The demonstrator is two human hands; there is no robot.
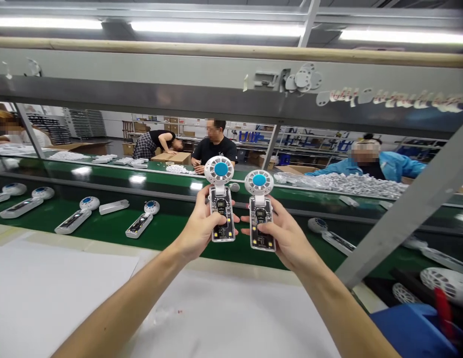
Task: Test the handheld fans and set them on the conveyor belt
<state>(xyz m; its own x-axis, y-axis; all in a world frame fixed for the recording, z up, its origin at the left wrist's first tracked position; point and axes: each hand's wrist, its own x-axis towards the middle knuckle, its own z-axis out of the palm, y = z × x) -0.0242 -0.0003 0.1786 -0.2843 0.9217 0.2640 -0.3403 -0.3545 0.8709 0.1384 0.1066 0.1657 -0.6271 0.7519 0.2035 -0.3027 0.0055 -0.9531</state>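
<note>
My left hand (201, 219) is closed around a handheld fan (223, 199), its thumb lying on the dark circuit board under the clear cover. A second handheld fan (260, 211) of the same kind is gripped in my right hand (287, 231), thumb pressed on its board too. Both fans stand upright side by side, a small gap between them, with round white heads and blue centre discs facing me. They are held over the near edge of the green conveyor belt (112, 226). The fingers behind each fan are partly hidden.
More fans (141, 221) lie along the belt on the left, with another fan (331, 236) to the right. White paper (67, 288) covers the near bench. A slanted metal post (406, 199) and a blue bin (410, 328) stand at right. Several people sit or bend beyond the belt.
</note>
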